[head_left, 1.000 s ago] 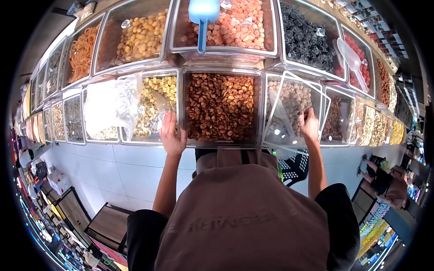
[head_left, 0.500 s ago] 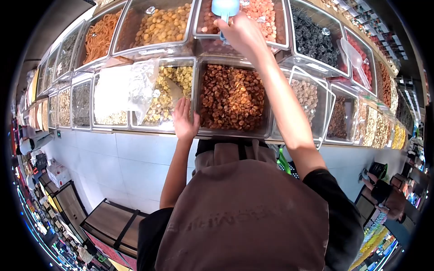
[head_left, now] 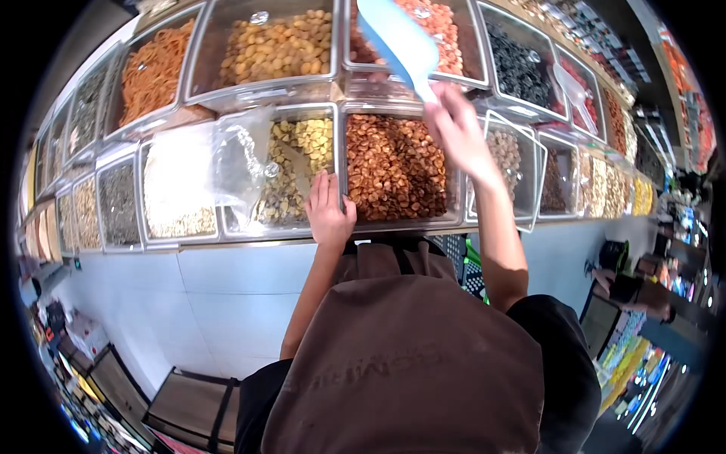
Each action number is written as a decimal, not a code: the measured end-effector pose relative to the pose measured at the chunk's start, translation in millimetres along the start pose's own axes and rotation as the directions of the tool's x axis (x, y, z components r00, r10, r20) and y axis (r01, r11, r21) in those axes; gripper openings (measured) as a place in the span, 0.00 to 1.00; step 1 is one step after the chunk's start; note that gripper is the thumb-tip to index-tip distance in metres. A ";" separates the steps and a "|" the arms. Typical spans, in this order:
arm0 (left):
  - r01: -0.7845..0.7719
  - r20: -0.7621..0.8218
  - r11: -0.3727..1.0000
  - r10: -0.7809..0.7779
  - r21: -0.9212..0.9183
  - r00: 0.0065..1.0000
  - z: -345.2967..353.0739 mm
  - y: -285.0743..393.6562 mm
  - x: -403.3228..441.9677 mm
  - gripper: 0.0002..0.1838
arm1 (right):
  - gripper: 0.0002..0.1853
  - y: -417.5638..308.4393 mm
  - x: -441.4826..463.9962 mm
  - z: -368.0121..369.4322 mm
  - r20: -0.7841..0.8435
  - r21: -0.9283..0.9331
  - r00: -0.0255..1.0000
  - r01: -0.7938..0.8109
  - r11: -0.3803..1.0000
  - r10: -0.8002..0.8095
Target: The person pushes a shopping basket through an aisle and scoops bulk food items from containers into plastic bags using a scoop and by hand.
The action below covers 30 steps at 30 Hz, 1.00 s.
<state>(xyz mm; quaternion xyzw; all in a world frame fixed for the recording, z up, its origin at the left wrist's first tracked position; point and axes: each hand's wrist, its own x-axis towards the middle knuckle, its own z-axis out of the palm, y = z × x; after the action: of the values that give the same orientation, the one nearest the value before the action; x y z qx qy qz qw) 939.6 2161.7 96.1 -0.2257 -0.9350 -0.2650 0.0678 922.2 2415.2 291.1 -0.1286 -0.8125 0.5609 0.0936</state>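
My right hand (head_left: 459, 130) is closed round the handle of a light blue scoop (head_left: 401, 44), raised over the front edge of the bin of pink pieces (head_left: 446, 38). Below it lies an uncovered bin of reddish-brown flat pieces (head_left: 393, 170). My left hand (head_left: 330, 212) rests with fingers spread on the near right corner of the bin of yellow-green pieces (head_left: 302, 147), holding nothing. A crumpled clear plastic bag (head_left: 242, 163) lies over that bin's left part. Right of the brown pieces, a clear lid (head_left: 535, 170) sits askew on a bin of pale round pieces (head_left: 503, 155).
Further bins hold yellow nuts (head_left: 283, 49), orange strips (head_left: 155, 68) and dark pieces (head_left: 518, 64). A clear scoop (head_left: 571, 87) lies on the bin of red pieces. Behind me stand a dark low unit (head_left: 189, 408) and, at right, another person (head_left: 635, 291).
My right hand went from the clear lid up to the blue scoop, took its handle, and has now drawn it back and tilted it. My left hand stays on the bin edge.
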 end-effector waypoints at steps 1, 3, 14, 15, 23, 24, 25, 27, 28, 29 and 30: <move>-0.019 0.017 1.000 0.019 -0.022 1.000 -1.2 0.7 1.2 0.28 | 0.13 -8.4 -27.7 0.7 0.047 0.174 0.991 -0.129 0.976 0.123; -0.025 0.006 0.999 0.026 -0.042 1.000 -2.3 1.0 1.9 0.29 | 0.14 5.0 -71.0 -2.7 0.218 0.508 0.933 -0.360 0.783 0.287; -0.113 0.128 0.991 0.121 -0.066 0.984 -4.6 2.1 0.6 0.37 | 0.16 20.1 -1.8 -1.4 -0.252 -0.610 0.961 -0.067 0.789 -0.113; -0.104 0.141 0.994 0.108 -0.035 0.984 -4.1 1.5 0.2 0.37 | 0.15 2.9 20.2 -0.8 -0.211 -0.625 0.977 -0.158 0.765 0.030; -0.138 0.059 0.990 0.139 -0.020 0.989 -0.8 6.2 0.0 0.35 | 0.20 32.2 126.8 1.4 -0.157 -0.726 0.985 -0.062 0.685 -0.077; -0.126 0.063 0.991 0.128 -0.037 0.990 -1.5 7.5 0.2 0.35 | 0.20 30.0 127.8 -3.9 -0.119 -0.683 0.993 -0.074 0.727 -0.010; -0.127 0.064 0.991 0.128 -0.032 0.990 -3.3 10.2 0.9 0.35 | 0.20 31.1 123.2 -11.7 -0.118 -0.679 0.993 -0.074 0.730 -0.010; -0.086 0.090 0.996 0.086 -0.012 0.992 -5.0 14.4 0.1 0.35 | 0.18 36.2 100.7 -36.3 -0.414 -0.583 0.852 0.022 0.812 -0.320; -0.092 0.092 0.996 0.093 -0.011 0.991 -3.6 14.1 0.3 0.36 | 0.13 28.1 77.5 -74.6 -0.535 -0.474 0.795 -0.003 0.880 -0.286; -0.084 0.084 0.996 0.085 -0.013 0.993 -1.7 14.7 1.9 0.36 | 0.12 41.8 63.6 -119.9 -0.615 -0.468 0.702 0.042 0.883 -0.359; -0.085 0.082 0.996 0.086 -0.013 0.993 -1.2 14.9 2.2 0.36 | 0.11 59.1 57.4 -168.3 -0.726 -0.457 0.612 -0.089 0.885 -0.313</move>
<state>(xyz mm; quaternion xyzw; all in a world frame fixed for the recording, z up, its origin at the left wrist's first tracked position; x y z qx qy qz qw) 944.5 2173.2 104.7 -0.2767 -0.9252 -0.2568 0.0393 923.8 2602.5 295.8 -0.3251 -0.8018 0.2372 0.4418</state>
